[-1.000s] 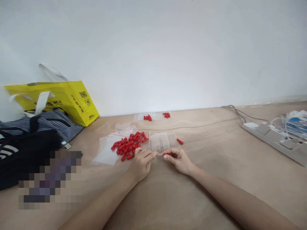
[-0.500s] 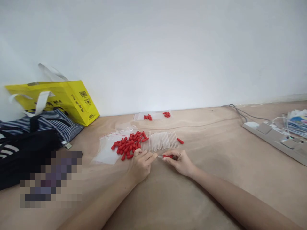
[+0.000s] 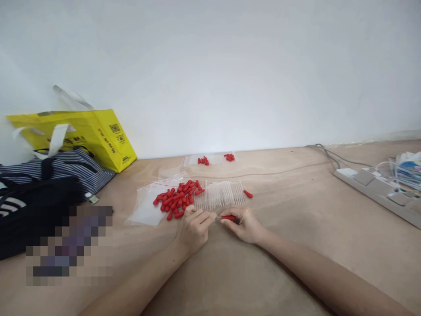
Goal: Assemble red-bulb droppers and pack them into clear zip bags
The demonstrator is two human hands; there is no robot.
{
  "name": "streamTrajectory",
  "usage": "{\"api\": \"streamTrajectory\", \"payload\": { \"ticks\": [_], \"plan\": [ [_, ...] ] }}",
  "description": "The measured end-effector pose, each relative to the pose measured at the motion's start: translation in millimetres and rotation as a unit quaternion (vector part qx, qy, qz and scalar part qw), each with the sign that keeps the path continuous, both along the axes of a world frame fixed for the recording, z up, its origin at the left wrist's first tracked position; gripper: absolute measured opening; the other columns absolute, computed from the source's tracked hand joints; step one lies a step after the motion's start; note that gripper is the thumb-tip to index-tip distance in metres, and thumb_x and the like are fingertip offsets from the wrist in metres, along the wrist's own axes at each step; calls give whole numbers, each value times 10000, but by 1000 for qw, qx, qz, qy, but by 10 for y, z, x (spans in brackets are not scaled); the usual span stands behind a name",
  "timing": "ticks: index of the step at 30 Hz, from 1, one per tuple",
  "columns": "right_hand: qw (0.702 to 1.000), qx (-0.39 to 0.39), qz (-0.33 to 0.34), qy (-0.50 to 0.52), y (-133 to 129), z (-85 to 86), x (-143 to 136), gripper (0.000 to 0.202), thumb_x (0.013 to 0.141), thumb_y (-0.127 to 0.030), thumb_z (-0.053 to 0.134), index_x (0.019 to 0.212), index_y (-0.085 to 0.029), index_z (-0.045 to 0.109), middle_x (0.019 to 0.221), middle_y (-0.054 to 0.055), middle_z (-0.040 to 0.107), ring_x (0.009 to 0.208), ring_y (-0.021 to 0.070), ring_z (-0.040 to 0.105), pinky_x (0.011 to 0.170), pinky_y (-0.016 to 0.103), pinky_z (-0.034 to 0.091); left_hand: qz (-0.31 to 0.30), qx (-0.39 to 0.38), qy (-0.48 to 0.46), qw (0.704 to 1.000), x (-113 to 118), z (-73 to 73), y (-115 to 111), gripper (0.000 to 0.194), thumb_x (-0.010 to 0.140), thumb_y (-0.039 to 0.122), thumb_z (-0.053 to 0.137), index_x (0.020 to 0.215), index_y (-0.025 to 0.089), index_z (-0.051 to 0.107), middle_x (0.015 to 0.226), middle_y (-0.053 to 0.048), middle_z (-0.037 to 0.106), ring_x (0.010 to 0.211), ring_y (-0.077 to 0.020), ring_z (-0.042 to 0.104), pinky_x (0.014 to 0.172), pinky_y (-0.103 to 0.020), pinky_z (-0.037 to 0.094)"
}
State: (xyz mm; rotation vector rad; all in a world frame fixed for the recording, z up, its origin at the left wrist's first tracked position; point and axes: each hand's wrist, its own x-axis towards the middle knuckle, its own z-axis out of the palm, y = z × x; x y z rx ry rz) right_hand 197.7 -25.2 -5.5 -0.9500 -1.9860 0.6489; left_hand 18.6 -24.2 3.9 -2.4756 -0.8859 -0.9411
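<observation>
Gripping a red rubber bulb (image 3: 228,217) in the closed fingers of the right hand (image 3: 242,223), low and central over the wooden tabletop (image 3: 296,197). Pinching a thin clear tube (image 3: 219,217) between the closed fingertips of the left hand (image 3: 196,226), with its free end at the narrow end of the bulb. Cannot tell how far inside. Can see, just beyond both hands, a row of clear tubes (image 3: 223,193) laid side by side, with a pile of red bulbs (image 3: 177,199) at its left, partly on a clear plastic bag (image 3: 143,208), and a lone red bulb (image 3: 248,193) at its right. Can spot another plastic bag (image 3: 215,158) near the wall, with two small red clusters.

Can make out dark Chinese characters on the yellow bag (image 3: 88,131), partly covered by a white handle and too soft to read surely. Can find a square QR code on its side panel, with more characters running down beside it. Can note white stripes on the black bag (image 3: 62,193), in front of a striped bag (image 3: 79,166). Cannot read any lettering on the power strip (image 3: 371,193) or the colourful packet (image 3: 409,169) at far right.
</observation>
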Motion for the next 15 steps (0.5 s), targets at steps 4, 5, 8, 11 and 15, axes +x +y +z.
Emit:
{"api": "streamTrajectory", "payload": {
  "ticks": [4,5,8,11,15],
  "plan": [
    [1000,-20,5,15,43,-16,7,103,765,-220,523,775,-177,616,738,28,630,664,124,560,615,236,433,3,-26,-12,1000,-2,-3,11,276,826,88,333,821,175,595,618,-3,636,545,-132,486,661,-329,271],
    [1000,-22,4,19,60,-25,23,107,769,-229,524,787,-180,617,754,30,636,676,125,564,621,239,436,7,-33,-16,999,-5,-4,16,262,841,116,345,847,185,598,641,-1,646,555,-132,494,677,-334,273],
    [1000,27,-9,-8,104,-56,94,119,778,-271,537,801,-198,628,739,23,644,689,133,556,658,268,422,25,-40,-26,999,-17,-10,30,192,863,217,410,907,218,597,645,19,653,595,-139,518,737,-359,273],
    [984,144,-49,-93,112,-66,161,144,786,-309,546,858,-219,632,707,16,645,700,146,530,738,333,366,33,-26,-24,999,-26,-17,39,158,856,246,447,844,232,603,625,41,648,628,-140,533,828,-403,251],
    [947,269,-86,-152,73,-33,169,138,808,-276,520,874,-228,631,706,5,648,731,146,512,846,390,281,29,-5,-24,999,-22,-15,41,176,852,225,451,756,224,598,664,39,659,680,-138,558,927,-449,201]
  ]
}}
